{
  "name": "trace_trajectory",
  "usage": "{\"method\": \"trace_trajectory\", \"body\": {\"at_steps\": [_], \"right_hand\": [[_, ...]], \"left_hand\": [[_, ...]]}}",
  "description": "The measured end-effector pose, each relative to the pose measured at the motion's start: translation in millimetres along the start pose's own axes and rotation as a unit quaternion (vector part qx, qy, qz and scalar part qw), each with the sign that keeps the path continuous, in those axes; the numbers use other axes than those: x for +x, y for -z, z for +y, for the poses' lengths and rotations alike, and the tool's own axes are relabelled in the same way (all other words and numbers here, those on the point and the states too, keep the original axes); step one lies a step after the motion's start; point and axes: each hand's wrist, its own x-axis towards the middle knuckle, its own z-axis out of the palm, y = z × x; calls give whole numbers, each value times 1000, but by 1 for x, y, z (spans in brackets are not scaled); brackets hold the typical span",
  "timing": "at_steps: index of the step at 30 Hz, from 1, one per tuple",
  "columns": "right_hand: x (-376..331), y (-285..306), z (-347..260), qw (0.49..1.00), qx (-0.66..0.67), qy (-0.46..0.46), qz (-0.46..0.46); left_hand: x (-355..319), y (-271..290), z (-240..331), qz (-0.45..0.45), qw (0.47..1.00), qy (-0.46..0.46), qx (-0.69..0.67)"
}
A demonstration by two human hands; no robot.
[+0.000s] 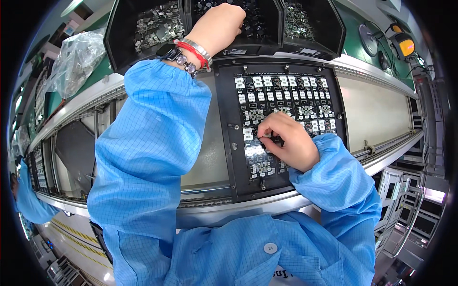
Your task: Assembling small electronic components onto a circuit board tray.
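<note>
Head view: the right hand [292, 144] pinches narrowly at the circuit boards [292, 101]; I cannot tell if it holds anything. Around it, posts [233, 127] stud the black frame [237, 164]. Ahead, black bins [333, 35] flank the left hand [220, 25], grip hidden. Rightward, a flat pale surface [374, 107] reaches a metal rail [393, 152].

circuit boards [307, 95] | black | flat in frame [226, 95] | dark parts [257, 20] | in bin [267, 43]

Left hand [220, 26] over bin [267, 40], right hand [292, 143] over circuit boards [306, 112]
</note>
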Motion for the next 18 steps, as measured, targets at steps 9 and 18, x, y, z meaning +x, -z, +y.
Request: {"method": "trace_trajectory", "body": {"at_steps": [9,18], "right_hand": [[74,132,36,984,36,-46,167],[180,101,136,928,-314,-195,32]], "left_hand": [[-47,62,55,35,992,-54,-111],[-110,62,104,-117,893,132,-413]]}}
